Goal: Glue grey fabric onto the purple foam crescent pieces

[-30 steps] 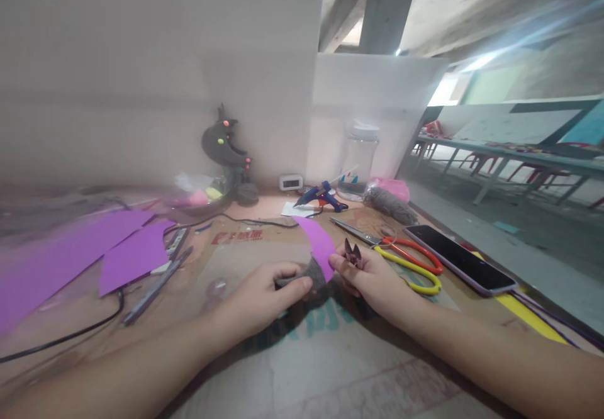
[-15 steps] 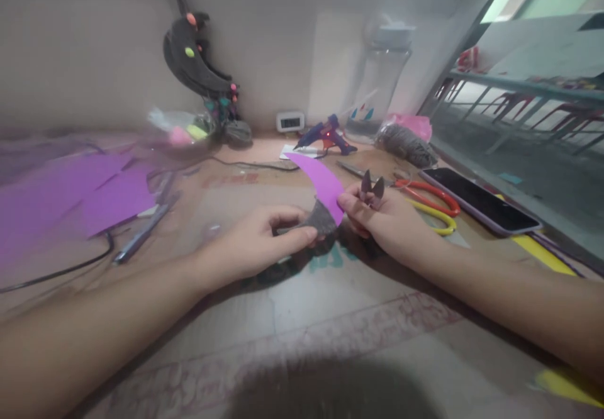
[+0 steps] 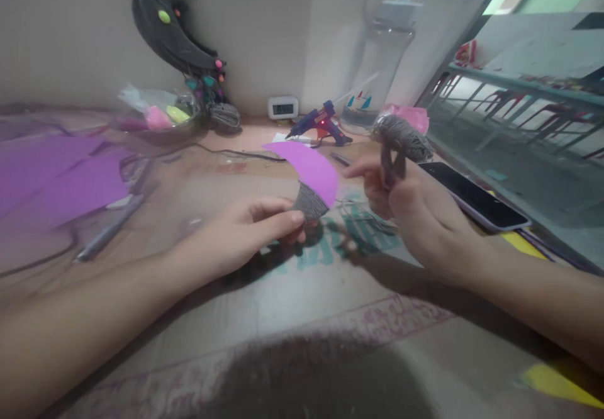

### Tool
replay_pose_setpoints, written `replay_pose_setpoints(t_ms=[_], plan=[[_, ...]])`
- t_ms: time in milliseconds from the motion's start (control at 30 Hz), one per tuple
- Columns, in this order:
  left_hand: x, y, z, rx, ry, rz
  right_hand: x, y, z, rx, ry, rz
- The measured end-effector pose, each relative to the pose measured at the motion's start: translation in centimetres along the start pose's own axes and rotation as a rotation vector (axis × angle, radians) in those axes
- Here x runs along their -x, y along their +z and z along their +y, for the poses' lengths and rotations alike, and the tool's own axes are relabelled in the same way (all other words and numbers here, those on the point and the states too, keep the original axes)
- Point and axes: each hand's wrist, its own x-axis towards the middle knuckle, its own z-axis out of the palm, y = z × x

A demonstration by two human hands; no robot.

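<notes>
A purple paper crescent (image 3: 311, 166) stands tilted up over the table, its lower end wrapped in grey yarn (image 3: 310, 202). My left hand (image 3: 271, 223) pinches that wrapped end between thumb and fingers. To the right of the crescent and apart from it, my right hand (image 3: 401, 202) is closed around small thread snips (image 3: 392, 166); their two dark pointed blades stick upward, slightly apart. Its index finger points toward the crescent. The snips' handle is hidden in the palm. Thin loose strands of yarn (image 3: 361, 211) lie on the table between the hands.
A blue glue gun (image 3: 321, 123) with a red light stands at the back beside a small digital clock (image 3: 283, 108). A grey yarn skein (image 3: 403, 137), a clear bottle (image 3: 384, 60) and a phone (image 3: 474, 195) are on the right. Purple sheets (image 3: 61, 180) lie left; a decorated dark crescent (image 3: 172, 26) leans behind.
My right hand has moved off the crescent to the right, with the snips in it, and now covers the red and yellow scissor handles. The crescent has turned to show more wrapped yarn.
</notes>
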Motion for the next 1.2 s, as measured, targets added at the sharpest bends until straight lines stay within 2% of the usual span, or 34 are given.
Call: replay_pose_setpoints(t_ms=[167, 300, 500, 667, 867, 1000, 1200], plan=[[0.1, 0.1, 0.3, -0.020, -0.003, 0.015, 1.0, 0.3, -0.1, 0.131, -0.213, -0.079], [0.4, 0.1, 0.6, 0.003, -0.054, 0.029, 1.3, 0.9, 0.0, 0.170, -0.252, -0.084], [1.7, 0.9, 1.9, 0.366, -0.089, -0.035, 1.9, 0.6, 0.1, 0.181, -0.241, -0.072], [2.4, 2.5, 1.2, 0.613, -0.084, -0.091, 1.4, 0.6, 1.0, 0.271, -0.263, -0.034], [2.0, 2.8, 0.2, 0.521, -0.085, 0.030, 0.8, 0.5, 1.8, 0.424, -0.355, -0.009], [2.0, 2.7, 0.0, 0.443, -0.055, 0.014, 0.7, 0.8, 1.6, 0.441, -0.388, 0.000], [1.9, 2.7, -0.7, 0.440, -0.057, 0.002, 0.7, 1.0, 1.6, 0.450, -0.383, 0.000]])
